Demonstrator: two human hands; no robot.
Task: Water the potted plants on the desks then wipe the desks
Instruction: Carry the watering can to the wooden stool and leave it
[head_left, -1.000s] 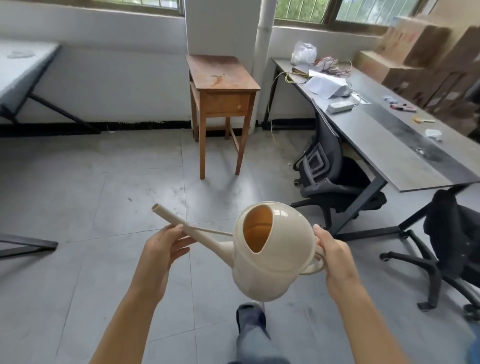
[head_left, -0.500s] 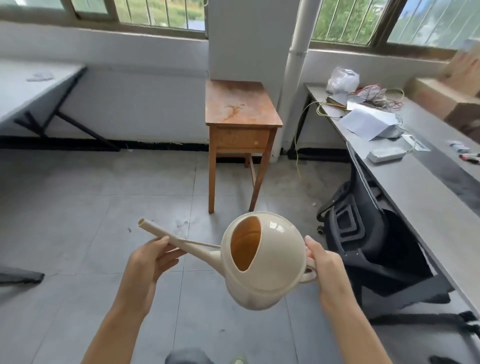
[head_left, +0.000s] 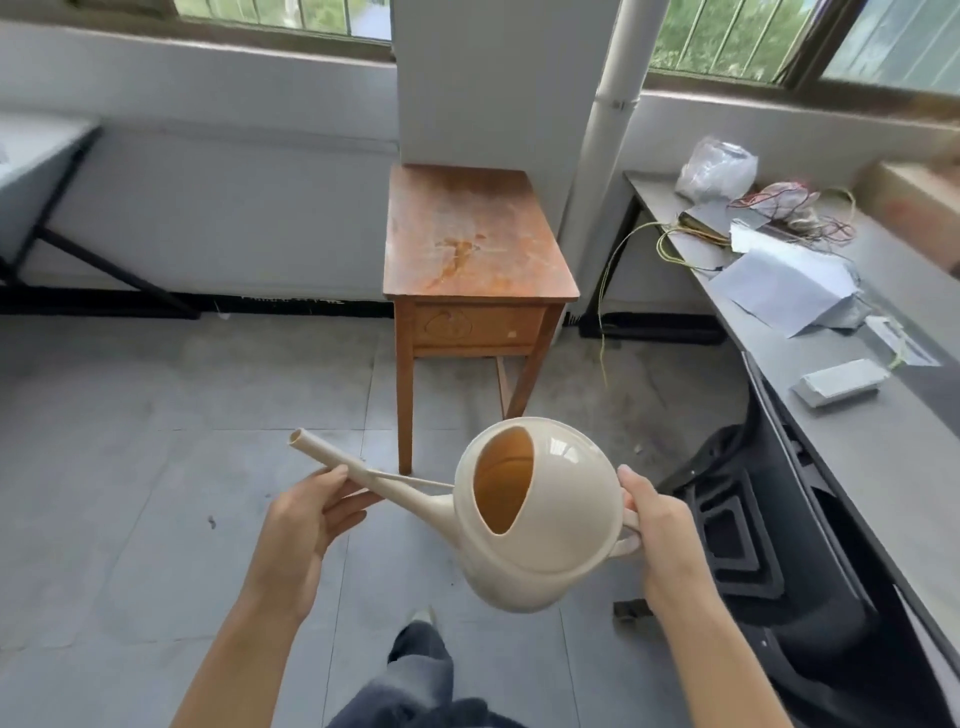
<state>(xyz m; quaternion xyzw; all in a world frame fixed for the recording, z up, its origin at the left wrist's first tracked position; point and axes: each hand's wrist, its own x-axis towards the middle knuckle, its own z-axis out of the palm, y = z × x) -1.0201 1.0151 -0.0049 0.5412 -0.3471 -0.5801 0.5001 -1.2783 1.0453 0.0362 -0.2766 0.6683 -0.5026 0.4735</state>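
Head view. Grey-tiled floor (head_left: 156, 467) of an office room, with barred windows above a white wall. A small wooden table (head_left: 467, 234) with a stained top stands against the wall, beside a white pipe (head_left: 602, 156). A long grey table (head_left: 857, 457) runs down the right side. Its far end carries a plastic bag (head_left: 717, 169), tangled wires (head_left: 800, 208), loose papers (head_left: 784, 286) and a flat white box (head_left: 836, 382), and a black office chair (head_left: 769, 545) is pushed against its near edge. One corner of another grey table (head_left: 31, 156) shows at far left.

The cream watering can (head_left: 561, 545) is carried in mid-air over the floor, short of the wooden table's near edge and resting on nothing. The right hand (head_left: 660, 525) has its grip closed round the handle. The left hand (head_left: 301, 525) has its grip holding the spout (head_left: 332, 457) between thumb and fingers. Whether the can holds water cannot be told.

Step in hand, as judged: carrying the can towards the plants; watering and wiping are not yet begun. No potted plant is in view, so the next move calls for finding one and bringing the spout over its pot.

No brand, label or legible writing appears.
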